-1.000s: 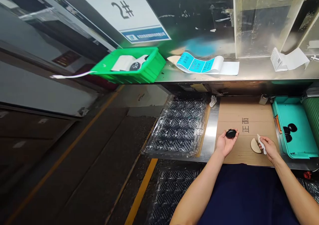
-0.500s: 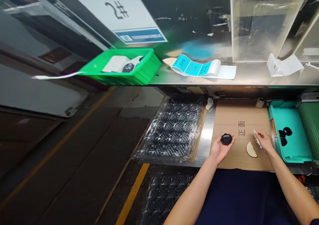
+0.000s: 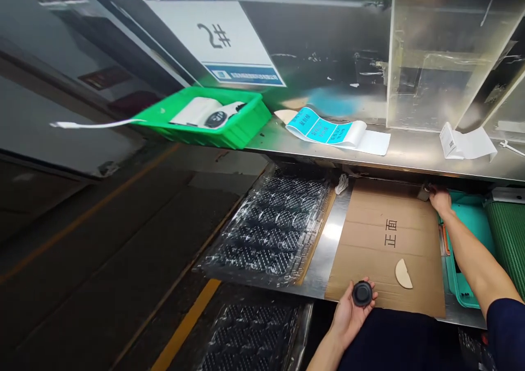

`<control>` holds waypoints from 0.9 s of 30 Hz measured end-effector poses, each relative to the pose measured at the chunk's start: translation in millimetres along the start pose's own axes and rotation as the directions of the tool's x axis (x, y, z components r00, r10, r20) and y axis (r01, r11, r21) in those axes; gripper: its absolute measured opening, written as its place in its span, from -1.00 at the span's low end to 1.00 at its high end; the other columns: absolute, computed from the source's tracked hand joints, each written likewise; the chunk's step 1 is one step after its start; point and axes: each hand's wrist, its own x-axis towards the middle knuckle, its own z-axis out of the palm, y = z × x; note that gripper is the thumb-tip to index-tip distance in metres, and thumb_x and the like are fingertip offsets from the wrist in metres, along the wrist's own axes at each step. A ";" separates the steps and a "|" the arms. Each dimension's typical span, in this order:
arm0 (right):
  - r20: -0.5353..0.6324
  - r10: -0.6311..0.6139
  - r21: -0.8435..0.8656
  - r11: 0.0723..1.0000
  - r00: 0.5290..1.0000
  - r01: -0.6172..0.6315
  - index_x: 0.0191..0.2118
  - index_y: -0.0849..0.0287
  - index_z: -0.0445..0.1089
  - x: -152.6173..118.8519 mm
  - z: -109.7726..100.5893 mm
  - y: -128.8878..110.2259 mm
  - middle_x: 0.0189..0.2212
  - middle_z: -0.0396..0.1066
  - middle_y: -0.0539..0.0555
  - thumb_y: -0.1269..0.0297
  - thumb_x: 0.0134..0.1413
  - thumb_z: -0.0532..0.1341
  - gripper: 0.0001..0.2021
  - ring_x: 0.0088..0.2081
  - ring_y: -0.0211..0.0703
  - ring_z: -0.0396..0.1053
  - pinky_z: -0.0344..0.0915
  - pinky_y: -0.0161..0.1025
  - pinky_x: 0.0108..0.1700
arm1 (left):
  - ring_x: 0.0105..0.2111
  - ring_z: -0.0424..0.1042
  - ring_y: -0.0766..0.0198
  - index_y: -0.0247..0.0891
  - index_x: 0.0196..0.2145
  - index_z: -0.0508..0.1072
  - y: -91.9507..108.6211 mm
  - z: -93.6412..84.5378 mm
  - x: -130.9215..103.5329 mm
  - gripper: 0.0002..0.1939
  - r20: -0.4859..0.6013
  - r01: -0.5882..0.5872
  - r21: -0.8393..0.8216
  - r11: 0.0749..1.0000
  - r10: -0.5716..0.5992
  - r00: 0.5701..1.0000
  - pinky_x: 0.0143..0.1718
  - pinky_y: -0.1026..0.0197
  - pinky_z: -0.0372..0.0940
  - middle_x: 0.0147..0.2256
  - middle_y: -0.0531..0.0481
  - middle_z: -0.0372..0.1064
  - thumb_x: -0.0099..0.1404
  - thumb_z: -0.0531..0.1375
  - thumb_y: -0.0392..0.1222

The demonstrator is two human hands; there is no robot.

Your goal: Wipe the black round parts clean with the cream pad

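Observation:
My left hand (image 3: 346, 316) is palm up near the cardboard's front edge, its fingers curled round a black round cap-like part (image 3: 362, 294). At the back right of the cardboard sheet (image 3: 369, 261), my right hand (image 3: 441, 201) has its fingers closed at the top of a small bottle (image 3: 423, 193). The fingertips are partly hidden, and no white cloth shows in that hand. Between the two hands, a cream half-round pad (image 3: 403, 274) lies flat on the cardboard. A turquoise bin (image 3: 465, 300) stands under my right forearm, which hides much of its inside.
Clear plastic-wrapped black trays (image 3: 270, 223) lie left of the cardboard, with more trays (image 3: 246, 338) lower down. The steel shelf above carries a green bin (image 3: 246, 125), a roll of blue labels (image 3: 320, 127) and a folded white paper (image 3: 467, 144). A green ribbed surface (image 3: 508, 239) borders the right.
My right hand has moved from beside the cream pad, where it held a white cloth, back to the small bottle. My left hand has come nearer my body with the black part. The view has shifted.

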 end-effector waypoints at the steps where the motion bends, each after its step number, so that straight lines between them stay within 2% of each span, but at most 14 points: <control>1: 0.019 -0.017 -0.017 1.000 1.000 0.017 0.16 0.17 0.49 2.7 1.6 0.4 0.09 0.45 0.31 0.27 0.29 0.04 -0.56 0.05 0.14 0.42 0.32 -0.11 0.02 | -0.27 0.59 0.05 -0.34 0.07 0.39 2.6 0.7 -0.2 -0.63 -0.005 -0.024 -0.010 1.000 0.024 1.000 -0.33 0.13 0.45 -0.12 -0.30 0.52 0.46 0.10 -0.04; 5: 0.078 -0.056 -0.040 0.997 0.995 0.059 0.11 0.11 0.53 9.5 0.8 5.7 0.08 0.47 0.27 0.27 0.28 0.07 -0.60 0.06 0.14 0.43 0.32 -0.12 -0.01 | -0.25 0.59 0.05 -0.36 0.05 0.40 13.7 5.2 0.1 -0.65 -0.010 -0.104 -0.021 0.994 0.104 0.995 -0.31 0.13 0.45 -0.11 -0.28 0.52 0.45 0.12 -0.07; 11: 0.067 0.010 0.005 1.000 0.998 -0.011 0.13 0.14 0.51 10.9 -0.8 8.0 0.03 0.51 0.29 0.25 0.28 0.08 -0.59 0.00 0.15 0.47 0.33 -0.13 -0.08 | -0.28 0.58 0.07 -0.35 0.05 0.40 5.9 6.4 1.7 -0.64 0.010 -0.069 0.039 0.997 0.069 0.998 -0.34 0.15 0.42 -0.12 -0.28 0.52 0.44 0.13 -0.05; 15: 0.078 0.053 0.091 0.994 0.996 -0.060 0.03 0.15 0.57 7.9 1.2 4.5 -0.01 0.53 0.29 0.27 0.23 0.13 -0.64 0.00 0.19 0.46 0.33 -0.10 -0.05 | -0.30 0.58 0.08 -0.35 0.04 0.40 3.0 4.1 1.1 -0.65 0.015 -0.071 0.084 0.994 0.070 0.997 -0.36 0.15 0.41 -0.12 -0.28 0.52 0.45 0.12 -0.05; 19: 0.077 0.100 0.239 0.964 0.992 -0.116 -0.09 0.16 0.61 7.4 -6.6 0.5 -0.06 0.54 0.30 0.26 0.16 0.20 -0.72 0.02 0.19 0.45 0.33 -0.07 -0.01 | -0.31 0.58 0.09 -0.36 0.02 0.40 5.6 3.7 -0.3 -0.66 0.019 -0.078 0.103 0.992 0.077 0.997 -0.35 0.15 0.41 -0.14 -0.26 0.52 0.46 0.12 -0.04; 23: 0.101 0.127 0.468 0.869 0.987 -0.160 -0.22 0.19 0.57 -1.9 -19.9 -8.1 -0.19 0.55 0.26 0.18 0.08 0.29 -0.78 -0.09 0.11 0.47 0.38 -0.12 -0.12 | -0.31 0.57 0.10 -0.33 0.01 0.41 6.2 4.2 -0.8 -0.68 0.054 -0.077 0.103 0.992 0.072 0.996 -0.35 0.15 0.42 -0.15 -0.25 0.52 0.45 0.12 -0.05; 27: 0.176 0.070 0.722 0.669 0.982 -0.177 -0.16 0.22 0.48 -42.1 -24.7 -23.6 -0.27 0.53 0.24 -0.03 0.13 0.24 -0.62 -0.36 -0.07 0.45 0.42 -0.16 -0.34 | -0.30 0.57 0.10 -0.33 0.01 0.42 8.3 4.5 0.3 -0.69 0.096 -0.079 0.078 0.994 0.071 0.993 -0.34 0.15 0.43 -0.14 -0.26 0.52 0.43 0.15 -0.08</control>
